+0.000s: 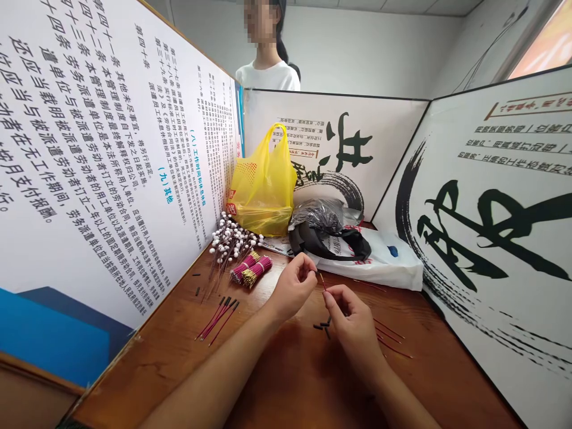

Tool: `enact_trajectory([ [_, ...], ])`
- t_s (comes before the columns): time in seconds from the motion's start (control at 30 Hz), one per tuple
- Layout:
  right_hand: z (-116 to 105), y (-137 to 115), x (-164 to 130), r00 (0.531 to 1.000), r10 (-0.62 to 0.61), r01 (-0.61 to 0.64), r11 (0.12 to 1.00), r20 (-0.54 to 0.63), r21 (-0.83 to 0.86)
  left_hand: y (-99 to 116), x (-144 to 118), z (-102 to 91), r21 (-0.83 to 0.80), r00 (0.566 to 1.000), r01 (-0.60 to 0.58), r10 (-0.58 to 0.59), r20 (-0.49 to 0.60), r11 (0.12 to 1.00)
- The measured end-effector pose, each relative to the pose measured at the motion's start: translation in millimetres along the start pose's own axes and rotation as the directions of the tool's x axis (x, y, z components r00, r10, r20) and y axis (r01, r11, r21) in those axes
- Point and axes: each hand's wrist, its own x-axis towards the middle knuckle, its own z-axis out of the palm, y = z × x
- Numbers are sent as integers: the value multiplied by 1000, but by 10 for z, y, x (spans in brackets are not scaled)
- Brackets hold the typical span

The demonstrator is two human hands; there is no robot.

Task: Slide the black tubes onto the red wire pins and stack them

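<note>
My right hand (351,316) is closed in a pinch on a thin red wire (323,282), whose gold-coloured tip points up toward my left hand. My left hand (295,286) is also pinched shut, with a small black tube mostly hidden at its fingertips, close to the wire's tip. Several loose black tubes (327,328) lie on the table beside my right hand. To the left rest several red wires (218,320) with black tubes on their ends. More red wires (393,336) stick out from behind my right hand.
On the brown table (170,381) are tied bundles of red wires (252,268) and white-budded stems (230,238). Behind stand a yellow plastic bag (261,185), a black strap (308,241) and a white bag (393,268). Printed panels (482,238) enclose the table; a person (268,74) stands beyond.
</note>
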Motion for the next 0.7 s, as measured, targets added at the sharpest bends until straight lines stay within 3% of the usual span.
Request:
enact_trajectory([
  [0.43,4,53,0,998,-18,21,999,56,-50,20,6,-33,16,997,9,-10,74,1000],
  [0.7,-1,43,4,999,-16,17,999,28,-42,4,11,-47,-52,986,67,-58,157,996],
])
